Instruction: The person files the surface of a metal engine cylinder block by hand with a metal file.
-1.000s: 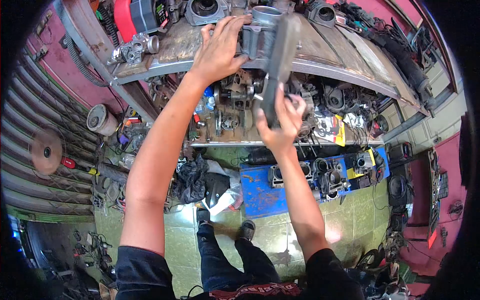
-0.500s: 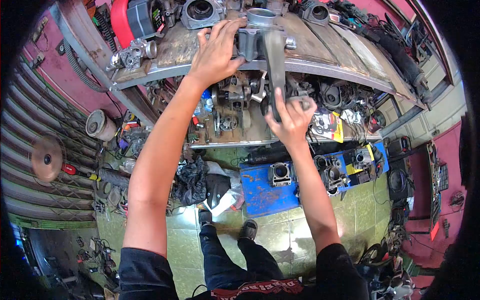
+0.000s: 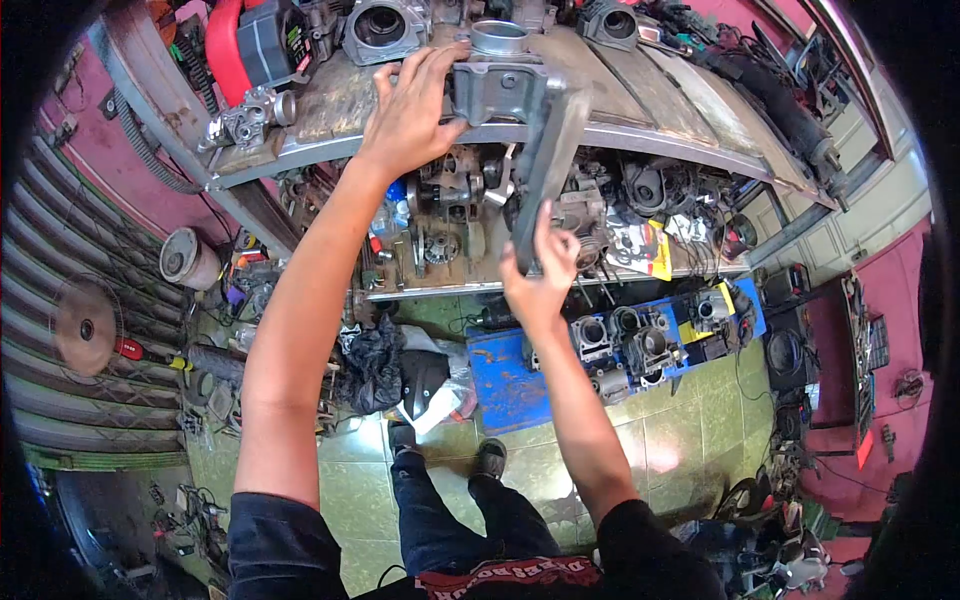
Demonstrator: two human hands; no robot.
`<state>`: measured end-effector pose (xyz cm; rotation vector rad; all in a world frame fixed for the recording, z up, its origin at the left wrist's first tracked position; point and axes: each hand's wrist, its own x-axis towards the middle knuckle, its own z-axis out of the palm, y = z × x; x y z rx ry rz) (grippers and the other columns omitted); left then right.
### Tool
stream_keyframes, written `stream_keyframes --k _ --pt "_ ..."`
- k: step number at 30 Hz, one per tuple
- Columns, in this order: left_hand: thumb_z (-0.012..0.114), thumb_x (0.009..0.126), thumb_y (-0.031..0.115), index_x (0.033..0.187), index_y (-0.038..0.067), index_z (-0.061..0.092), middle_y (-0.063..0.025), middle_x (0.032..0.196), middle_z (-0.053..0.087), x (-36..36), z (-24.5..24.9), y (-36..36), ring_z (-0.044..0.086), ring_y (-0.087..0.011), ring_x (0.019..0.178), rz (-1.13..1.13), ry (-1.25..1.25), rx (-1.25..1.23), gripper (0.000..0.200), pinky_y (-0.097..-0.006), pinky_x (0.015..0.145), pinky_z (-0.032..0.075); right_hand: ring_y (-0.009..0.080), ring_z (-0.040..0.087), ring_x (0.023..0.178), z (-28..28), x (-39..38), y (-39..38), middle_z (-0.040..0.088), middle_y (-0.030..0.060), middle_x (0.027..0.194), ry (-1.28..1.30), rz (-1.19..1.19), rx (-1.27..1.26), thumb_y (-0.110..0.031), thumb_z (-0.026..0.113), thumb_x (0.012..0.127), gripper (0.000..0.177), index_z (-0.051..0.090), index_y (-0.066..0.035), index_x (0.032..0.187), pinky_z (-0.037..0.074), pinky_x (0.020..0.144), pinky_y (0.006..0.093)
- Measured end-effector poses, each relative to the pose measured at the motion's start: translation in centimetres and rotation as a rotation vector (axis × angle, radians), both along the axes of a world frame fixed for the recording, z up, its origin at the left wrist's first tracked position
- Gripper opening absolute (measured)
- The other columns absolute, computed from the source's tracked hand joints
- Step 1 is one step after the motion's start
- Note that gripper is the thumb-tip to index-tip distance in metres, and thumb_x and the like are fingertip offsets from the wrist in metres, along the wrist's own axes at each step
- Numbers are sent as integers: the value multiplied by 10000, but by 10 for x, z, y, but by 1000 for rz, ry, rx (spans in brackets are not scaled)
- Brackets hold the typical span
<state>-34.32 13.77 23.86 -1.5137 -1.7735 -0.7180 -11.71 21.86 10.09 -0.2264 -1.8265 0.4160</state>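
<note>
On the front edge of the upper wooden shelf sits a grey metal engine cylinder (image 3: 497,92), its round silver sleeve (image 3: 499,38) facing up. My left hand (image 3: 408,112) grips its left side, thumb at the lower edge and fingers over the top. My right hand (image 3: 541,278) holds the lower end of a long grey rectangular bar (image 3: 552,165), index finger stretched along it. The bar slants up to the right, its upper end overlapping the cylinder's right side. Its exact kind does not show.
Metal engine housings (image 3: 385,30) stand at the back of the upper shelf (image 3: 345,105), and a carburetor-like part (image 3: 250,118) sits at its left corner. Engine parts crowd the lower shelf (image 3: 385,292). On the floor, a blue board (image 3: 510,385) bears several cylinders. A fan (image 3: 87,325) is at left.
The bar, blurred and nearly upright before, now leans right at its top and shows sharply. My right hand has come lower and left with it. My left hand keeps its hold.
</note>
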Motion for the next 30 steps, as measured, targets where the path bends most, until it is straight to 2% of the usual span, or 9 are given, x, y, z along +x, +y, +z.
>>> stream_keyframes --k 2,6,13,15,20,22,24,25,30 --pt "823 749 219 1512 117 340 -47 1558 462 1 1 0 406 -274 1441 9 -3 -12 909 -512 1117 239 225 655 799 12 15 -6 730 102 901 2 65 -81 -82 765 732 775 537 52 1461 406 984 428" --pt "823 749 218 1513 118 345 -49 1557 464 0 0 1 409 -275 1439 1 -3 -5 907 -511 1118 239 223 648 789 79 -11 13 719 85 862 70 -75 -54 -98 759 778 764 512 28 1490 411 957 416" --pt "822 759 250 1525 117 351 -60 1550 468 -1 0 0 402 -288 1443 3 -11 -6 909 -517 1120 250 228 628 770 6 3 -25 710 79 823 18 11 -80 -90 787 742 781 539 13 1475 412 948 410" --pt "822 764 273 1527 115 354 -66 1546 470 -2 2 -1 396 -292 1447 -5 -13 -10 909 -517 1125 248 249 622 777 9 16 -25 705 86 812 -56 -21 -223 -91 778 744 762 551 23 1462 419 952 409" --pt "766 837 425 1501 140 421 -103 1537 463 -1 12 -14 357 -292 1472 -121 -184 -73 801 -513 1149 216 260 600 769 46 35 -8 698 102 853 -66 -1 -146 -111 745 775 748 534 14 1482 416 943 405" --pt "750 860 483 1456 184 500 -111 1460 541 9 18 -13 421 -290 1423 -138 -220 8 712 -514 1122 229 259 598 765 56 39 -5 697 102 858 -84 21 -131 -123 740 787 737 535 7 1484 410 951 398" --pt "757 851 532 1397 206 566 -99 1350 629 18 26 -13 516 -289 1331 60 -382 -81 664 -504 1083 251 254 612 779 66 41 -3 701 105 864 -112 19 -129 -125 740 792 735 533 2 1486 406 961 392" --pt "772 827 568 1327 193 625 -92 1209 708 23 31 -9 590 -287 1232 47 -380 1 642 -493 1029 277 255 624 792 71 39 -2 706 108 869 -119 17 -136 -126 740 793 735 533 1 1486 406 964 392" --pt "817 784 551 1229 166 714 -109 1052 755 39 70 -2 629 -288 1177 213 -377 -229 597 -506 965 295 263 659 824 85 34 1 723 104 875 -119 7 -110 -132 746 791 735 538 -17 1487 402 978 397"
